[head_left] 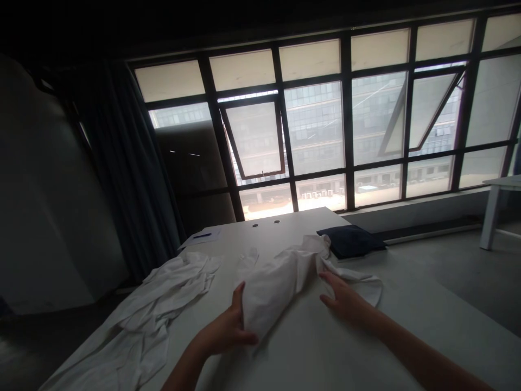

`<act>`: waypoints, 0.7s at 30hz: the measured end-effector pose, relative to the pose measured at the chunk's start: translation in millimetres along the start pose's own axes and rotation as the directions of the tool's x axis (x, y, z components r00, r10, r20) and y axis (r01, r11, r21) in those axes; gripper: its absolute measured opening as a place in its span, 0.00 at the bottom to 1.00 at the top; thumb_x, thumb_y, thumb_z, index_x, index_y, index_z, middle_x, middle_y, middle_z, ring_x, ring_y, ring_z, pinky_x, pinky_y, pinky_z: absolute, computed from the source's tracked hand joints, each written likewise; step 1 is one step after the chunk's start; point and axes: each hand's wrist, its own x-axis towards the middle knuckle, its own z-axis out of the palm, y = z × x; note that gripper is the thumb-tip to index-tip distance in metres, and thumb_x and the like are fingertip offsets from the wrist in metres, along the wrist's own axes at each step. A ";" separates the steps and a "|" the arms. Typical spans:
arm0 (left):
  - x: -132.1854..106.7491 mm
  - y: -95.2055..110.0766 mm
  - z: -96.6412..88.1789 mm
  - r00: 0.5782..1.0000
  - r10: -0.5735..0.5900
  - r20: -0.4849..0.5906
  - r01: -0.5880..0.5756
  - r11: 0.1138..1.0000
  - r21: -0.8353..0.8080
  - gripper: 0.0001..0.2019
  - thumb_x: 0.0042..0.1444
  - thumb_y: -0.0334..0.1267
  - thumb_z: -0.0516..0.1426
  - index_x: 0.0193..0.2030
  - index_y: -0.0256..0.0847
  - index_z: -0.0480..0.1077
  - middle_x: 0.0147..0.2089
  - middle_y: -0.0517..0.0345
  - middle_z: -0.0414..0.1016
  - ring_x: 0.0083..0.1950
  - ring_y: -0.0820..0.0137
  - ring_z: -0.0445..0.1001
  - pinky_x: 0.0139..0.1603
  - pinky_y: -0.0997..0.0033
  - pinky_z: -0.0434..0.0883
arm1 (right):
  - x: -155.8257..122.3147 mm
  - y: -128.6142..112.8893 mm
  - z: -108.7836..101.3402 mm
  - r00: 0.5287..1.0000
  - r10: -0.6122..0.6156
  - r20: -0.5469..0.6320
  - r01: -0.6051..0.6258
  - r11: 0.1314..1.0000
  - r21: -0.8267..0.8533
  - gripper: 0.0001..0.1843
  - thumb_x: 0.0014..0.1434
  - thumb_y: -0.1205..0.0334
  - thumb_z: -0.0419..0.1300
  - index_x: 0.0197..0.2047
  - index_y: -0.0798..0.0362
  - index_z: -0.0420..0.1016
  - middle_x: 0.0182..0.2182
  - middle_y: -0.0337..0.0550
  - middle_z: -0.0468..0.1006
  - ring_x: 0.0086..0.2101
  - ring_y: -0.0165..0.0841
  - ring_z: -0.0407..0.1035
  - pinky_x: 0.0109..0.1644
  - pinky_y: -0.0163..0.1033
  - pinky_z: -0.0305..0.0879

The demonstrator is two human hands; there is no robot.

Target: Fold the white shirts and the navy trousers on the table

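Both hands are on the surface (309, 353) here, a pale tabletop running away toward the window (313, 125). In the middle lies the white cloth (277, 279), rolled into a loose, long bundle that slants from the near centre up toward the far right edge.

The left hand (226, 331) has the near end of it: the thumb stands up along the bundle's left side and the fingers (249, 339) curl in under the tip, closed around the fabric. The right hand (344, 298) lies flat and open, its fingers (326, 277) spread and pressing on the flap of cloth that spills out on the bundle's right side, gripping nothing.

Over along the left edge there's a second white garment (163, 304), crumpled and spread, trailing toward the near left corner. It lies just beside the bundle, though whether the two touch I can't tell.

At the far right edge, a dark folded cloth (352, 240) lies just past the bundle's upper end. Near the far left corner lies a sheet of paper (201, 237) with a dark pen-like thing on it. Dim room, a dark curtain (134, 179) left of the window, and another pale table (499, 187) off at the right.
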 end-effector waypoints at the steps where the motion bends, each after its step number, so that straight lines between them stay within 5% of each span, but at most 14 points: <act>1: 1.3 -4.2 6.0 0.999 -0.031 0.018 0.029 0.994 0.105 0.68 0.42 0.35 0.71 0.75 0.43 0.21 0.55 0.45 0.75 0.49 0.55 0.78 0.52 0.59 0.70 | -3.4 -1.3 4.1 0.998 0.006 0.055 -0.002 0.998 -0.065 0.36 0.55 0.55 0.59 0.65 0.59 0.63 0.67 0.61 0.62 0.67 0.47 0.55 0.69 0.51 0.52; 5: 8.5 -2.3 22.1 0.995 0.020 -0.094 0.007 0.961 0.275 0.54 0.50 0.32 0.63 0.77 0.40 0.34 0.52 0.42 0.76 0.51 0.52 0.76 0.55 0.59 0.67 | -14.1 -12.7 15.0 0.996 0.050 0.070 -0.029 0.961 -0.274 0.31 0.51 0.60 0.63 0.60 0.54 0.71 0.69 0.57 0.58 0.68 0.53 0.48 0.69 0.56 0.48; 9: 5.0 26.6 25.7 0.984 0.101 -0.149 -0.130 0.971 -0.201 0.40 0.62 0.44 0.57 0.76 0.51 0.41 0.52 0.48 0.74 0.42 0.62 0.77 0.43 0.64 0.73 | -20.5 -36.0 13.2 0.999 -0.002 -0.051 -0.017 0.930 -0.368 0.23 0.50 0.64 0.65 0.52 0.50 0.76 0.63 0.55 0.66 0.64 0.55 0.54 0.66 0.58 0.49; 12: -1.9 51.5 29.4 0.978 0.027 -0.207 -0.150 0.778 -0.610 0.37 0.63 0.49 0.59 0.74 0.58 0.45 0.42 0.60 0.73 0.29 0.71 0.73 0.28 0.72 0.72 | -27.0 -57.6 9.1 0.994 -0.099 0.044 0.107 0.971 -0.216 0.13 0.55 0.58 0.65 0.43 0.50 0.77 0.46 0.50 0.76 0.49 0.45 0.69 0.56 0.48 0.62; 14: -4.4 63.1 33.1 0.968 -0.008 -0.249 -0.188 0.632 -0.752 0.37 0.59 0.46 0.64 0.72 0.57 0.52 0.37 0.64 0.72 0.27 0.74 0.71 0.26 0.75 0.72 | -32.9 -68.5 10.6 0.987 -0.125 0.101 0.132 0.989 -0.072 0.15 0.55 0.51 0.66 0.42 0.51 0.78 0.42 0.47 0.77 0.44 0.42 0.71 0.52 0.45 0.65; 18: -2.8 71.3 38.5 0.971 -0.040 -0.235 -0.199 0.404 -0.893 0.33 0.55 0.37 0.68 0.65 0.47 0.61 0.41 0.58 0.77 0.37 0.68 0.79 0.39 0.68 0.78 | -41.0 -72.1 31.1 0.991 -0.113 0.074 0.099 0.980 0.174 0.26 0.52 0.46 0.68 0.50 0.51 0.76 0.47 0.48 0.77 0.46 0.42 0.71 0.54 0.45 0.64; 21: -0.2 71.4 40.5 0.975 -0.029 -0.219 -0.201 0.290 -0.936 0.28 0.54 0.30 0.68 0.60 0.41 0.64 0.51 0.49 0.78 0.48 0.60 0.81 0.51 0.59 0.79 | -37.0 -61.9 56.4 0.994 0.051 0.094 -0.084 0.917 0.391 0.26 0.53 0.46 0.66 0.51 0.51 0.75 0.43 0.47 0.79 0.41 0.40 0.73 0.48 0.43 0.67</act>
